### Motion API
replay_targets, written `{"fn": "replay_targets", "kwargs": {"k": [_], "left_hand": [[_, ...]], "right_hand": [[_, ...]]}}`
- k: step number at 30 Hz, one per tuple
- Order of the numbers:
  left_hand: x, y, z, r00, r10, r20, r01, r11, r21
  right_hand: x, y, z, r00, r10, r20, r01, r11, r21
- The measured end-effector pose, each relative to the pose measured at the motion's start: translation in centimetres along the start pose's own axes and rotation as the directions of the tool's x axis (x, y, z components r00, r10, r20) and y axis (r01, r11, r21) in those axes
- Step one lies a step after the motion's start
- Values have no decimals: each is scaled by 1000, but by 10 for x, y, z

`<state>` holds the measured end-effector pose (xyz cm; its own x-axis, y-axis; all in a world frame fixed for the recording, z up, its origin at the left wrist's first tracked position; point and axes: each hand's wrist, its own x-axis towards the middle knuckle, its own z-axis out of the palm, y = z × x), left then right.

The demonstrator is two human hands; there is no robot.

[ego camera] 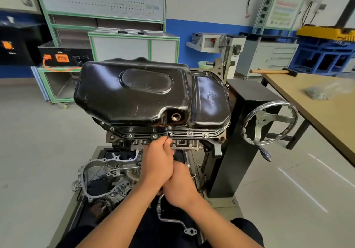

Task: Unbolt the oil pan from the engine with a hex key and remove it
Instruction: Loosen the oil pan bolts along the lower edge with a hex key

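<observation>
Head view: the bolted oil pan lies just above the hands. Nearer it, the left hand pinches the hex key, which stands upright in a bolt on the pan's near flange. The right hand presses against the left, its grip unclear.

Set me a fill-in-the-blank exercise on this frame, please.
1. The left hand holds the ____ against a flange bolt.
2. The oil pan is coloured ____.
3. On the table lies a wooden-handled ____.
4. The handwheel stands on the oil pan's ____ side.
Missing: hex key; black; hammer; right.
</observation>
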<state>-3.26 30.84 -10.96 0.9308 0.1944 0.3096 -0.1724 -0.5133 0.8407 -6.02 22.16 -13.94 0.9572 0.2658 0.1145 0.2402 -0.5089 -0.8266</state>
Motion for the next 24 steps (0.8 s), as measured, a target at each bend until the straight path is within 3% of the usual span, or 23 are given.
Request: {"fn": "replay_targets", "kwargs": {"k": [13,20,24], "left_hand": [[14,-5,-5,994,68,81,-79,987,137],[26,-1,-22,966,117,231,-188,929,317],[29,3,-28,938,112,328,-244,886,394]], "right_hand": [[10,2,14,997,48,-63,-38,988,152],[16,-13,33,988,29,-151,18,952,304],[18,-15,46,973,120,-196,-16,886,464]]}}
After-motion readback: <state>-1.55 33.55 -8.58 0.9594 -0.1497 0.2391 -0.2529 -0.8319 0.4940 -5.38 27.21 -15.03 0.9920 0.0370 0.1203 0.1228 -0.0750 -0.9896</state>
